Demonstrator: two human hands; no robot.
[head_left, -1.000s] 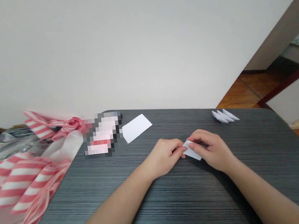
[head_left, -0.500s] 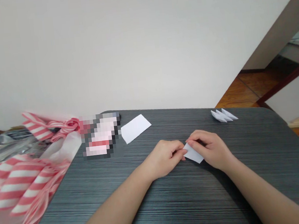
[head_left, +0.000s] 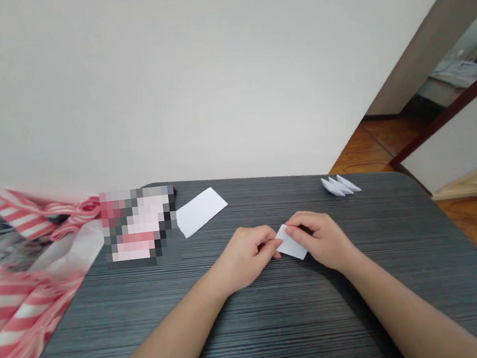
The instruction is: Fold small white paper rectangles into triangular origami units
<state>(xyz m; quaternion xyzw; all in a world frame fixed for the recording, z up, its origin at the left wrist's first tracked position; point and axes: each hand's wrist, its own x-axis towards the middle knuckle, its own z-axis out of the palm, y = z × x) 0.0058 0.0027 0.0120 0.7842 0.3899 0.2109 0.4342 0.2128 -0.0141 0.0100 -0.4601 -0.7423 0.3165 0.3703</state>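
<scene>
On the dark grey wood-grain table (head_left: 248, 339), my left hand (head_left: 243, 259) and right hand (head_left: 321, 241) each pinch one end of a small folded white paper (head_left: 291, 243) between them, well apart from a loose white sheet (head_left: 201, 211) and a cluster of folded paper pieces (head_left: 339, 184).

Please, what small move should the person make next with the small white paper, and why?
Probably the right hand should press the paper's fold sharper. Both it and the left hand pinch the small white paper off the table, and the folded paper pieces nearby show crisp, narrow creases.
</scene>
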